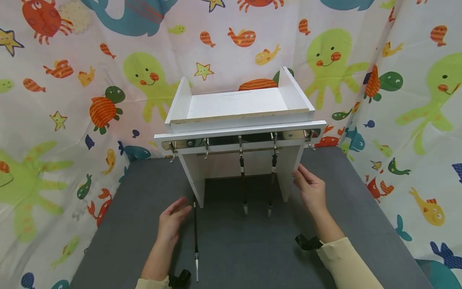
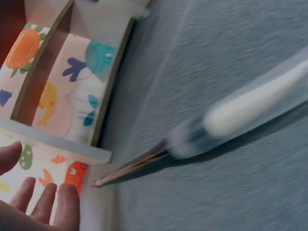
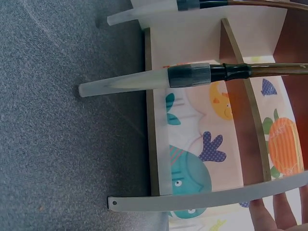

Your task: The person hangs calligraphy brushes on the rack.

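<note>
Two brushes (image 3: 188, 75) hang. Left hand (image 1: 171, 220): fingers loose, empty. Right hand (image 1: 311, 190): at the white shelf (image 1: 238, 122), grip unclear.

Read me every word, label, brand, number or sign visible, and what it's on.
No readable text anywhere.
Hanging brushes: none legible.
Loose brush: blurred, none legible.
White rack: faint marks inside, too small to read.
Curtain: sea-animal pictures, no words seen.
</note>
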Demonstrator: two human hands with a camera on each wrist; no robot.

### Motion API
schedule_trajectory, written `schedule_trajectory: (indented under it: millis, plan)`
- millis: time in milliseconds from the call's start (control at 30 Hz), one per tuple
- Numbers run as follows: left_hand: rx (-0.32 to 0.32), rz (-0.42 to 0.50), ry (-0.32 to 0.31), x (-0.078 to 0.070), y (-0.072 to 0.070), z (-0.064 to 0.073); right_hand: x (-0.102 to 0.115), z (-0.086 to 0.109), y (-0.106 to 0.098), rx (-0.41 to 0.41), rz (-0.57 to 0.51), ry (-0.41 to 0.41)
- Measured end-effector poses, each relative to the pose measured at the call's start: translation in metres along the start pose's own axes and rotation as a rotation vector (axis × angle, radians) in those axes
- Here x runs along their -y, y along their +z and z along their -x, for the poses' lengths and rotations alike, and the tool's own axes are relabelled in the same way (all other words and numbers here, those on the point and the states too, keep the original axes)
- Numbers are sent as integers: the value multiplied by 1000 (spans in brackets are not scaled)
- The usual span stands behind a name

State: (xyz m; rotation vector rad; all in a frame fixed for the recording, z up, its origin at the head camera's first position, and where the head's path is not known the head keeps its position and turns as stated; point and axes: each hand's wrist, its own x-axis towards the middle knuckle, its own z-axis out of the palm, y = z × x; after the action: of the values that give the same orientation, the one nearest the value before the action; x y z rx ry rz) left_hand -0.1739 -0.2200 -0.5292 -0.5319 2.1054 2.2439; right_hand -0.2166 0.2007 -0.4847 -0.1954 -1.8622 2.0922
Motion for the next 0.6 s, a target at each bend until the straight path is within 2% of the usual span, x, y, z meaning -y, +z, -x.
schedule_trajectory:
  millis: [200,367,600]
  plan:
    - [-3,-104,-29,16,5,5,-1,-1,1,-7,1,-15]
    - [-16,-172,-40,24,8,10,6,2,1,24,10,13]
    - [-36,-298,-19,32,17,11,19,8,2,36,15,34]
